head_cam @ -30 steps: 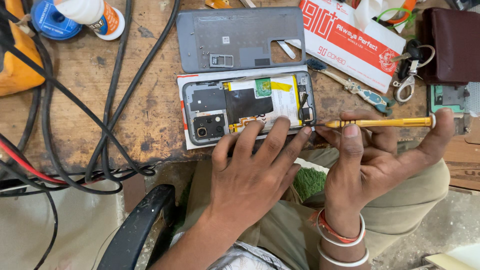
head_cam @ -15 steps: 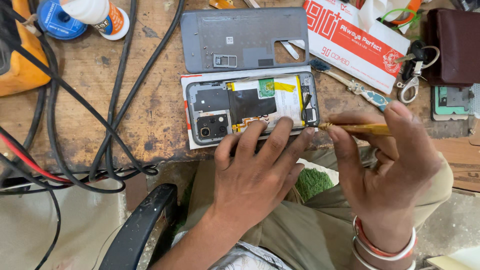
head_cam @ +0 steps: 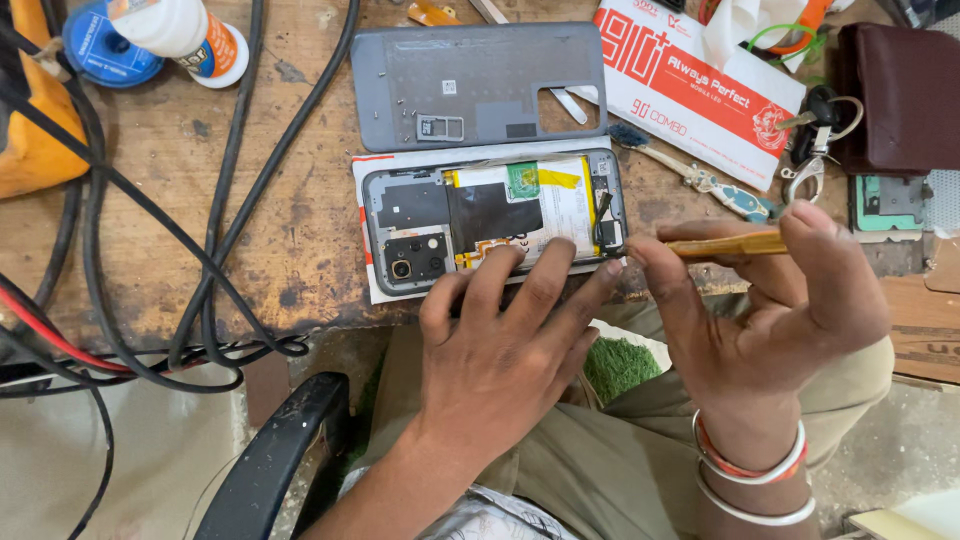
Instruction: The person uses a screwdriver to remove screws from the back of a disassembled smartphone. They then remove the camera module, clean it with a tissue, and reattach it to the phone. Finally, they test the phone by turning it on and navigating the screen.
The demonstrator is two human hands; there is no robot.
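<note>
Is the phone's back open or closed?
Open. The grey rectangular phone shows its battery and black inner parts, and its grey plastic back cover lies apart on the wooden table.

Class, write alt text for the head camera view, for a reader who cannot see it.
Seen from above, a left hand presses its fingers on an opened phone lying on a worn wooden bench, while the right hand holds a thin yellow tool at the phone's right edge. The grey back cover lies just beyond, with black cables to the left.
</note>
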